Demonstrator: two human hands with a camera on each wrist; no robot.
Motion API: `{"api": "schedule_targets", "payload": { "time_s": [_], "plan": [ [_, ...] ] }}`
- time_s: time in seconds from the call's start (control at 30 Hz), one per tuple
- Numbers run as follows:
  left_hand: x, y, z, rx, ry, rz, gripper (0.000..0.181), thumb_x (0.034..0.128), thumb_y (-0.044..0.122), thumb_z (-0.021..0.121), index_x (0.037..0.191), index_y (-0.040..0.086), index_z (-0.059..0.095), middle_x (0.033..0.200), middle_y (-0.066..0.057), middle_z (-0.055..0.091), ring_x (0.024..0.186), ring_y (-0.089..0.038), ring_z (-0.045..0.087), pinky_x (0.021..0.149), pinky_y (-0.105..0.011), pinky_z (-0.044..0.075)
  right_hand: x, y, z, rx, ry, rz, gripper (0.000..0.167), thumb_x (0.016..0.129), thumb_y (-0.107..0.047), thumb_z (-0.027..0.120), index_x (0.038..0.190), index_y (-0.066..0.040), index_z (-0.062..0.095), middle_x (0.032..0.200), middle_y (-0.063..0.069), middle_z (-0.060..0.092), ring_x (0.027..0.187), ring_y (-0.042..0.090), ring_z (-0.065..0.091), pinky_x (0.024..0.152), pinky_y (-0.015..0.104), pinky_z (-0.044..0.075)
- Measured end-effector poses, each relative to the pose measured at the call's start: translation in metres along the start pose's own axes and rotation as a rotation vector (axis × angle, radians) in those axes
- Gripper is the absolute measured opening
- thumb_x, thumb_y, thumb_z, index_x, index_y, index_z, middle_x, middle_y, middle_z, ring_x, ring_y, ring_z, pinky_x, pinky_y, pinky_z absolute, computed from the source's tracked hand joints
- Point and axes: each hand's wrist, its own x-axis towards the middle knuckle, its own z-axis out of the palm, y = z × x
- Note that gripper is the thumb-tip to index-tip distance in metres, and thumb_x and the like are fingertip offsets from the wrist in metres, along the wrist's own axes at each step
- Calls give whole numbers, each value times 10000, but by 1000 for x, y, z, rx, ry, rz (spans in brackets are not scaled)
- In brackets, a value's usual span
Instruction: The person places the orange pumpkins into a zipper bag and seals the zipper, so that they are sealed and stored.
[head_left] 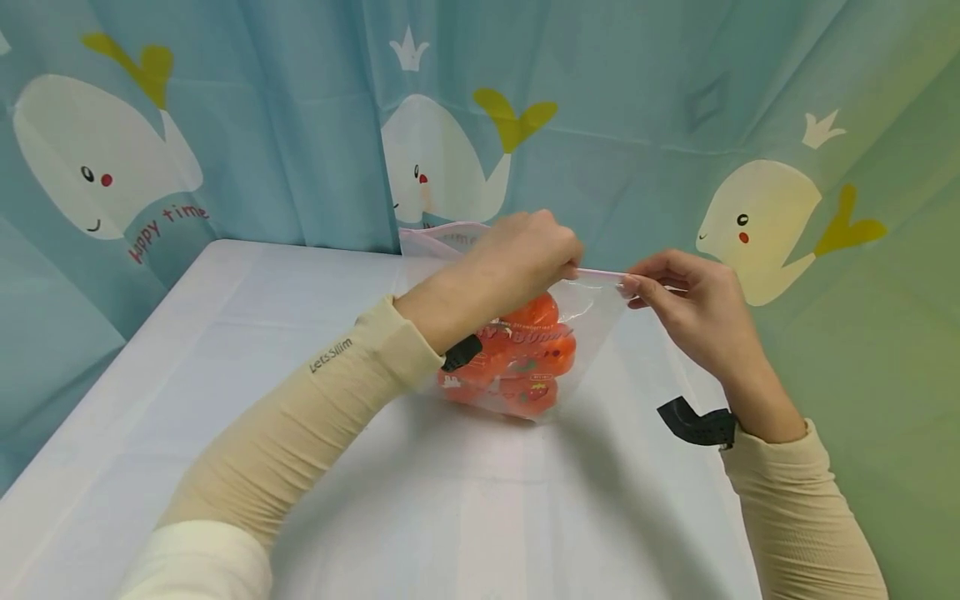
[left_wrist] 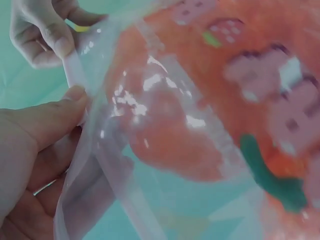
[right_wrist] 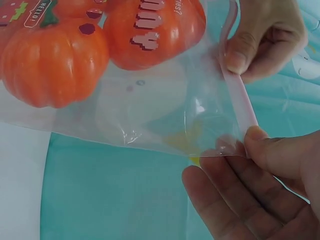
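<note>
A clear zip bag (head_left: 592, 321) with a pink seal strip and printed strawberries and lettering hangs between both hands, its base at the table. Inside it are several small orange pumpkins (right_wrist: 55, 65) with green stems. The left hand (head_left: 521, 250) pinches the seal strip near the middle of the bag's mouth. At the right-hand corner, the right hand (head_left: 693, 308) pinches the end of the strip between thumb and index finger; its other fingers lie behind the bag in the right wrist view. Left of the left hand the bag's mouth (head_left: 442, 236) gapes apart.
A white table (head_left: 375, 517) lies under the bag. Behind it hangs a blue-green curtain (head_left: 300, 150) printed with whales. Dark straps (head_left: 697, 423) sit on both wrists.
</note>
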Motion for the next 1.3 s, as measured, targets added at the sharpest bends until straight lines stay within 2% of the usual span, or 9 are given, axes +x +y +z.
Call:
{"api": "schedule_targets", "payload": {
  "time_s": [0.17,0.37,0.63,0.8,1.03,1.3],
  "plan": [
    [-6,-9,0,-26,3,-4,167,993,239,601,1027,238,764,963,59,702,899,-145,587,829,-287,508,0,2,-1,-5,0,11,39,875,-30,723,888,7,722,824,85,723,712,44,696,702,157,560],
    [-11,-18,-1,-31,18,-4,146,980,247,623,960,231,766,902,57,684,857,-150,585,785,-299,502,-2,5,-3,-17,23,25,39,865,-36,737,879,0,733,811,28,726,696,32,700,692,142,553],
    [-19,-32,-2,-53,32,-2,161,973,264,632,904,187,755,804,34,651,807,-168,570,747,-307,480,-4,11,-7,-3,36,46,41,858,-8,734,895,10,735,830,82,731,690,38,699,681,168,564],
    [-27,-39,-3,-62,40,1,157,971,256,632,961,178,767,890,33,692,857,-185,572,795,-306,495,-4,13,-7,18,31,60,39,861,-14,733,893,8,734,845,101,736,694,53,702,683,185,570],
    [-38,-53,-6,-58,58,-9,157,962,235,648,994,149,774,952,-1,723,897,-208,611,848,-330,512,-7,18,-11,50,32,90,42,871,-4,716,900,26,720,805,8,727,695,62,703,688,186,571],
    [-46,-67,-4,-80,105,51,106,930,181,692,954,118,775,927,-17,749,862,-215,650,824,-328,525,-11,19,-15,40,30,138,77,881,-25,713,933,31,719,853,101,742,711,51,710,691,183,570]
  ]
}}
